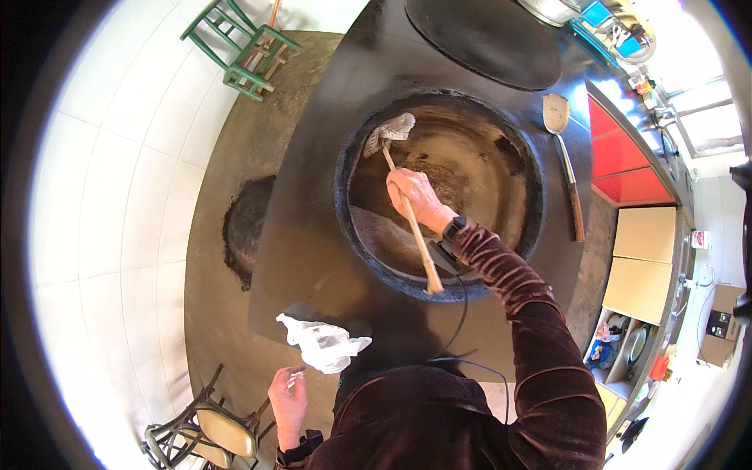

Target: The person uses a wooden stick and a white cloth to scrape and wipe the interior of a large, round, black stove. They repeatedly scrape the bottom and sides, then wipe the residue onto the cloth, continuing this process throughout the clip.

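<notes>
My right hand point(416, 197) grips a wooden stick point(420, 241) over a large wok point(470, 153) set into a dark stovetop point(305, 252). At the stick's far end a whitish mesh cloth point(390, 132) lies against the wok's left inner wall. The wok's inside is brown and streaked, with a darker patch on the left. My left hand point(288, 399) is low at the left, beside the stovetop's near edge. Between its thumb and fingers is a small white piece point(295, 378), too small to identify. Just above that hand, a crumpled white plastic bag point(325, 343) lies at the edge.
A long-handled wok spatula point(564, 147) lies right of the wok. Behind it sits a large dark round lid point(487, 41). A green chair point(249, 56) stands at the far left, with dark-framed chairs point(226, 432) at lower left. Cabinets point(643, 235) line the right side.
</notes>
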Demonstrator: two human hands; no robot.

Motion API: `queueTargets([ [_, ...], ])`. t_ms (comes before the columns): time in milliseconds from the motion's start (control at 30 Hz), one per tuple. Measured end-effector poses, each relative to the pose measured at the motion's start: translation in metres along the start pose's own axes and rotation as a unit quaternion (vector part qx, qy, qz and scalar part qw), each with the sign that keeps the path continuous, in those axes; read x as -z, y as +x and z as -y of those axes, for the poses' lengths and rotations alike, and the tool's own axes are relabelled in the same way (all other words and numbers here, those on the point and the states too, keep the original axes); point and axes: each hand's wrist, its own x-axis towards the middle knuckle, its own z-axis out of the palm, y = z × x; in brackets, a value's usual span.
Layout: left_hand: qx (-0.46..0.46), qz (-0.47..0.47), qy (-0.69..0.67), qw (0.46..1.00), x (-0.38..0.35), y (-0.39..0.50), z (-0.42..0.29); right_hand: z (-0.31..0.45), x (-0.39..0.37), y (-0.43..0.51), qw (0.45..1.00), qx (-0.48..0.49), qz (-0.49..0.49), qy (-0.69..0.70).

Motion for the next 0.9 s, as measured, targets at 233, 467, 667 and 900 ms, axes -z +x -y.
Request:
queueTargets([
  [233, -0.015, 0.016, 0.002, 1.000, -0.010, -0.006, 0.006, 0.007, 0.138, -0.053, 0.984, -0.150, 0.075, -0.062],
  [467, -0.043, 0.026, 0.002, 0.999, -0.026, -0.006, -0.006, -0.033, 0.247, -0.037, 0.921, -0.368, 0.049, 0.113],
  [667, -0.024, 0.010, 0.015, 1.000, -0.027, -0.018, -0.008, -0.115, 0.274, 0.003, 0.901, -0.424, 0.022, 0.089],
  [900, -0.026, 0.015, -0.001, 1.000, -0.033, -0.018, -0.005, -0.105, 0.268, -0.047, 0.926, -0.343, 0.105, -0.116],
])
